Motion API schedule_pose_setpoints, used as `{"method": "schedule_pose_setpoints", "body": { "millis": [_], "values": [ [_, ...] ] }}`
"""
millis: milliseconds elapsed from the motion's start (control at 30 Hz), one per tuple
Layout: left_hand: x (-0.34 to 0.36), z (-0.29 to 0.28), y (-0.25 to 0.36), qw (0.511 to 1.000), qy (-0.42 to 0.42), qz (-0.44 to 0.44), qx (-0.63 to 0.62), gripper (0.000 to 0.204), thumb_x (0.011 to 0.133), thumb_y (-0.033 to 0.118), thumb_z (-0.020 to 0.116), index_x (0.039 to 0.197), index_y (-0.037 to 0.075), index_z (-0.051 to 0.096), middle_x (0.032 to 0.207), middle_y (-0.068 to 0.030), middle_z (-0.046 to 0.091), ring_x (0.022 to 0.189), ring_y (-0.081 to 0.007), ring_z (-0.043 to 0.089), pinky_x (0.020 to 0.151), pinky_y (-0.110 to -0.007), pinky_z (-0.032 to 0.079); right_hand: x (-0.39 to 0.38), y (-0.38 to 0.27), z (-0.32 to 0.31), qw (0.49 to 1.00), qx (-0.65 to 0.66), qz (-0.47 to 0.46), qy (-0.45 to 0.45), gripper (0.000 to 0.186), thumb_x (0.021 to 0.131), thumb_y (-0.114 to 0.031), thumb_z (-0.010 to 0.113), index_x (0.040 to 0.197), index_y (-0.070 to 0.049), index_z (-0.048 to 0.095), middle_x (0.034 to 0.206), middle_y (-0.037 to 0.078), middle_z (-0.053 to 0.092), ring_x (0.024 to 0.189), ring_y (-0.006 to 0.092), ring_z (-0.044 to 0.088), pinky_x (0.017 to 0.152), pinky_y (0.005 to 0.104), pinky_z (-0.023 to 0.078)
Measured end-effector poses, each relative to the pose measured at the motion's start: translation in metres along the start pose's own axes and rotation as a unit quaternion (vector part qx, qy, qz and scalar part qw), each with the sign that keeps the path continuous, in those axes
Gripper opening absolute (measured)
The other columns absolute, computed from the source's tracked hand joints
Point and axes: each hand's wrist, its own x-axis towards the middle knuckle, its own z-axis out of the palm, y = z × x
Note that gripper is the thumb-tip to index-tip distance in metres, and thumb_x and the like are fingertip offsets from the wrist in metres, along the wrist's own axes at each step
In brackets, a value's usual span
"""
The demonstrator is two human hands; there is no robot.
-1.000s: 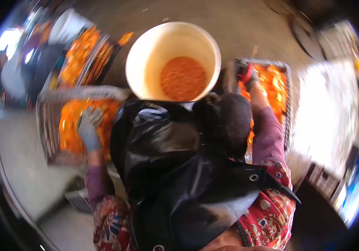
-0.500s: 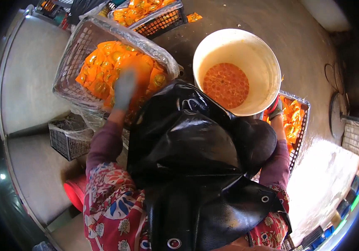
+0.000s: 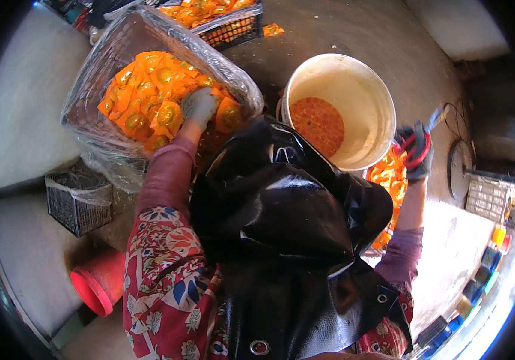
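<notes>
My left hand (image 3: 199,107), in a grey glove, reaches into a plastic-lined crate (image 3: 233,72) of shiny orange packets (image 3: 143,96). Its fingers curl down onto an orange packet, and the fingertips are partly hidden. My right hand (image 3: 419,165), also gloved, grips red-handled scissors (image 3: 430,123), their blades pointing up and away to the right. It is just right of a tall white bucket (image 3: 377,120) with orange-red liquid or small round pieces at the bottom. Below that bucket, a second batch of orange packets (image 3: 389,174) shows.
A black apron (image 3: 281,228) covers my lap between both arms. Farther off stands another crate (image 3: 233,31) of orange packets, with one loose packet (image 3: 273,30) on the floor. At left are a small dark crate (image 3: 80,207) and a red bucket (image 3: 98,282).
My left hand has stopped its blurred motion and settled among the packets, slightly right. My right hand has risen outward from behind the bucket, bringing the scissors into view.
</notes>
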Motion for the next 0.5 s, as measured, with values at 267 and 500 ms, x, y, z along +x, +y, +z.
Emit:
{"method": "schedule_pose_setpoints", "body": {
  "millis": [267, 500],
  "values": [
    [0.003, -0.061, 0.042, 0.784, 0.102, 0.032, -0.611, 0.018, 0.089, 0.016, 0.056, 0.074, 0.006, 0.059, 0.068, 0.0038, 0.052, 0.062, -0.0054, 0.045, 0.056, -0.023, 0.04, 0.004, 0.038, 0.129, 0.977, -0.031, -0.044, -0.208, 0.046, 0.093, -0.031, 0.053, 0.129, -0.003, 0.045, 0.104, 0.011, 0.062, 0.094, 0.0212, 0.062, 0.083, 0.0347, 0.051],
    [-0.045, -0.054, 0.17, 0.786, -0.065, 0.154, -0.595, 0.009, 0.089, 0.007, 0.057, 0.081, 0.005, 0.06, 0.075, 0.0054, 0.054, 0.068, -0.0029, 0.048, 0.062, -0.019, 0.043, -0.006, 0.071, 0.178, 0.969, -0.072, 0.046, -0.233, 0.035, 0.088, -0.025, 0.063, 0.115, -0.004, 0.054, 0.095, 0.007, 0.06, 0.089, 0.0137, 0.06, 0.072, 0.0271, 0.051]
  ]
}}
